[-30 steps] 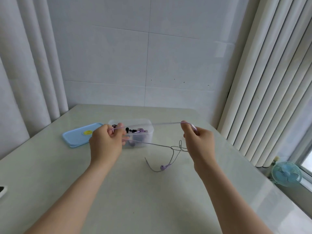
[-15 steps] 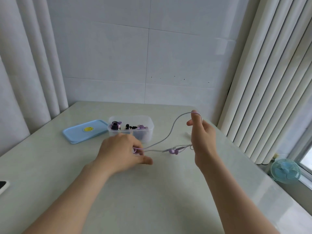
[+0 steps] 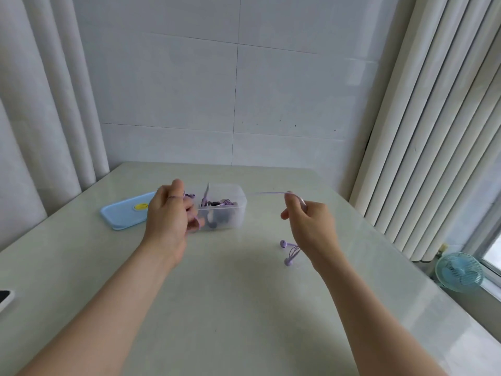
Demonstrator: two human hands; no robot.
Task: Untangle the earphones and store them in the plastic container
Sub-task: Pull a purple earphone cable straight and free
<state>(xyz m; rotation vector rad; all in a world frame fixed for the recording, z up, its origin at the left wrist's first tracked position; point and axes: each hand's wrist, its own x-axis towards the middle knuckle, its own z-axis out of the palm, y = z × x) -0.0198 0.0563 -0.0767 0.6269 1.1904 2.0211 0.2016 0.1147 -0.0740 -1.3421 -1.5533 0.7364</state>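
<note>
My right hand [image 3: 311, 223] pinches the purple earphones [image 3: 283, 243], buds hanging below it; my blurred left hand [image 3: 170, 215] seems to grip their cable, just before the container [image 3: 240, 213].

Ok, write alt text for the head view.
A left hand and right hand hold a thin purple earphone cable above a pale glossy table, its earbuds by the right wrist. Behind: a clear plastic container of earphones and a flat blue lid.
</note>
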